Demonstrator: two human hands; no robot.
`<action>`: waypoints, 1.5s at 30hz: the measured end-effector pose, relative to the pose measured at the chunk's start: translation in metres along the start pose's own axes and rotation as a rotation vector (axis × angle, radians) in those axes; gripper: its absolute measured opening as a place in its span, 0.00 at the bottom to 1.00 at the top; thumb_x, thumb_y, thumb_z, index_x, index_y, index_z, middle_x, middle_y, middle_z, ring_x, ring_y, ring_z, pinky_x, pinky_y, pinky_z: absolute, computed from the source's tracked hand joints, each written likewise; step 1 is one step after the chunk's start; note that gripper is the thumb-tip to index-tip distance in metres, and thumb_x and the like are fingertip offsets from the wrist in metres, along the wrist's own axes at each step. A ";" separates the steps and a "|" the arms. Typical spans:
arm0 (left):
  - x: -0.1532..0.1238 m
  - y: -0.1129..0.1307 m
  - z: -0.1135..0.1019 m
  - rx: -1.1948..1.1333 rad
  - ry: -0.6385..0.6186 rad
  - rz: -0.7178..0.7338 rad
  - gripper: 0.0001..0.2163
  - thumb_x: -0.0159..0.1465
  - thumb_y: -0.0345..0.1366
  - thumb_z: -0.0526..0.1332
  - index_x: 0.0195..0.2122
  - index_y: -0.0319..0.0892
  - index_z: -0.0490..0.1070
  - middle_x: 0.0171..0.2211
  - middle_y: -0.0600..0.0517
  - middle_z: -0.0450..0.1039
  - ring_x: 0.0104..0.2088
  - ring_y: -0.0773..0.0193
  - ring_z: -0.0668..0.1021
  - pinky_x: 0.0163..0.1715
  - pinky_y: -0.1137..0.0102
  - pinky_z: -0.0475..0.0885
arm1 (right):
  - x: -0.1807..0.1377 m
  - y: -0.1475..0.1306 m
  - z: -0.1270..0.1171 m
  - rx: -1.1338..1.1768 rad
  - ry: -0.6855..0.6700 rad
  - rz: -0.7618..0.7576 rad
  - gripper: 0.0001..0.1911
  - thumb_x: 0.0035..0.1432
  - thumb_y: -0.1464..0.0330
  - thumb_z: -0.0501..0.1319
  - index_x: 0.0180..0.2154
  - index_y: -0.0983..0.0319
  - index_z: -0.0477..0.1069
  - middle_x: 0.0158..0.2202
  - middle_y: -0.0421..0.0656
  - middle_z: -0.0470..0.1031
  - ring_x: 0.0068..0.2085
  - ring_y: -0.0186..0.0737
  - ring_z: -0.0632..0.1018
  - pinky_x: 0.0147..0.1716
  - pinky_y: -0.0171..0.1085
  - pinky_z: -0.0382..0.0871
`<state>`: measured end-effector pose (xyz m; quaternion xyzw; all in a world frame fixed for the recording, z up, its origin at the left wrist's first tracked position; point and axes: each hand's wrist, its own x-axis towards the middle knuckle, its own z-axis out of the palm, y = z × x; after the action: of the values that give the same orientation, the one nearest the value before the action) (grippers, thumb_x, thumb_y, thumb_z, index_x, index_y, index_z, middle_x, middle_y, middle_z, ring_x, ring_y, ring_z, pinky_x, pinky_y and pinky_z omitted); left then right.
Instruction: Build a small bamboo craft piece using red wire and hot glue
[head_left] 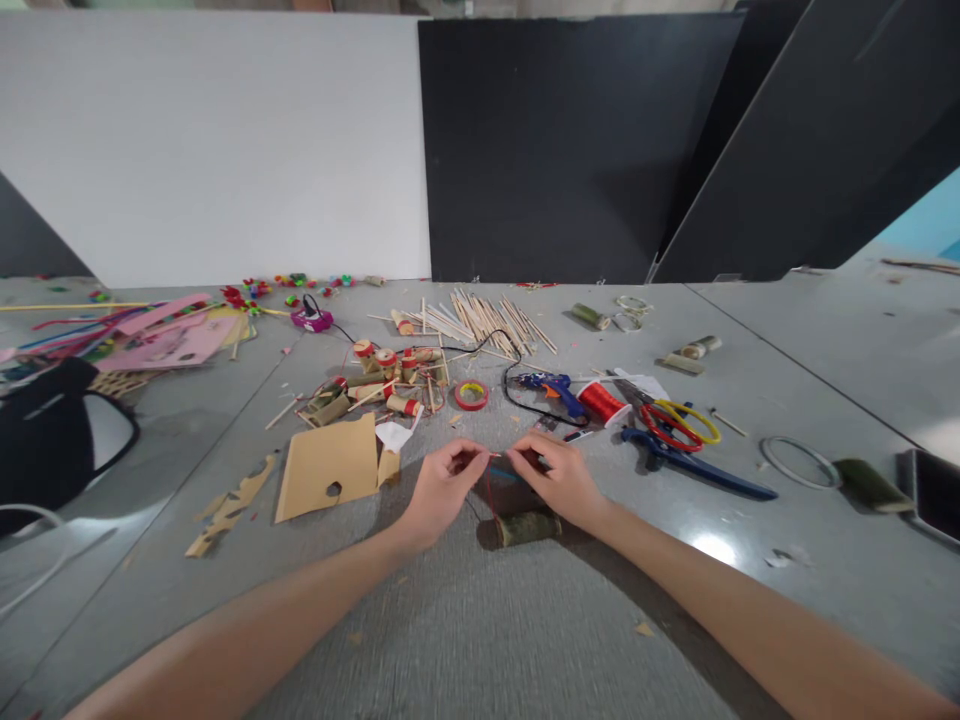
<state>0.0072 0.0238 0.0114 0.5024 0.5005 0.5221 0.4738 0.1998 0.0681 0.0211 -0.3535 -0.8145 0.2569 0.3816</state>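
Close together over the floor, both hands are in a pinch. My left hand (448, 487) has thumb and finger closed on a thin red thread (490, 495), which hangs down to a short green bamboo piece (529, 528) lying below. My right hand (556, 474) pinches at the other side of the small gap, where a short bit of thread shows between the fingertips. The exact ends of the thread are too small to make out. The bamboo lies on its side, partly under my right hand, touched by neither.
Ahead lie red tape (471, 395), a blue glue gun (559, 391), a red thread spool (603, 402), scissors (697, 424) and blue-handled cutters (701, 467). Brown cardboard (328, 466), bamboo pieces (330, 408) and thin sticks (491, 322) lie left and behind. Upright panels (570, 150) stand at the back.
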 end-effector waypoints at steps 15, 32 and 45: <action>0.001 -0.004 -0.001 0.002 0.004 0.007 0.11 0.62 0.43 0.66 0.35 0.40 0.77 0.32 0.50 0.77 0.30 0.65 0.75 0.33 0.71 0.69 | 0.003 -0.001 -0.003 -0.036 0.163 0.093 0.10 0.66 0.67 0.59 0.31 0.60 0.71 0.32 0.40 0.66 0.32 0.37 0.70 0.34 0.37 0.64; 0.002 -0.005 -0.001 -0.021 0.007 -0.017 0.10 0.61 0.43 0.66 0.34 0.40 0.77 0.30 0.51 0.76 0.29 0.65 0.75 0.31 0.72 0.67 | 0.005 0.007 -0.016 0.932 0.096 0.231 0.18 0.61 0.62 0.63 0.26 0.58 0.56 0.24 0.37 0.73 0.16 0.28 0.56 0.15 0.31 0.44; 0.002 -0.005 -0.001 -0.005 0.036 -0.015 0.11 0.61 0.44 0.65 0.35 0.40 0.77 0.27 0.53 0.74 0.25 0.67 0.72 0.27 0.73 0.65 | 0.010 -0.010 -0.023 -0.093 -0.272 -0.042 0.13 0.66 0.63 0.58 0.31 0.60 0.75 0.24 0.38 0.69 0.26 0.36 0.68 0.29 0.34 0.59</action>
<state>0.0056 0.0263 0.0067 0.4882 0.5113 0.5288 0.4697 0.2100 0.0735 0.0455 -0.3159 -0.8769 0.2563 0.2562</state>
